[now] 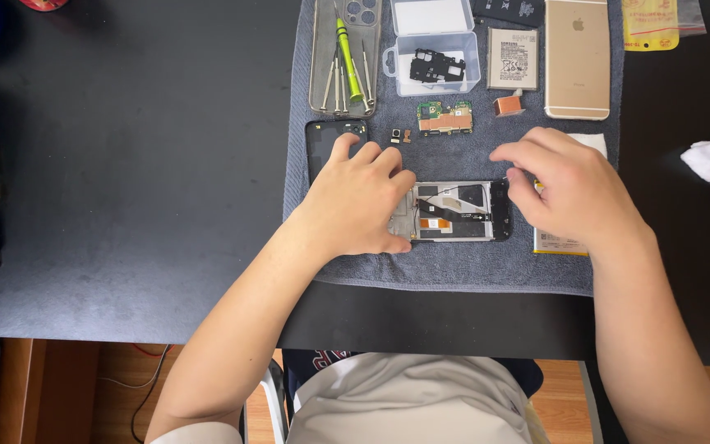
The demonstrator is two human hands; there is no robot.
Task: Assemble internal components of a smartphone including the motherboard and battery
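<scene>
Left hand (361, 201) pressed flat, we steady the opened phone frame (454, 211) on the grey towel (454, 267) mid-counter, while our right hand (556, 191) pinches fingertips together at its far right corner, best worked gently.

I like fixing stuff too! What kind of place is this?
Probably a phone-repair desk at home or in a small shop. Both hands rest on an opened phone frame on a grey towel, with small screwdrivers and a circuit board nearby.
</scene>
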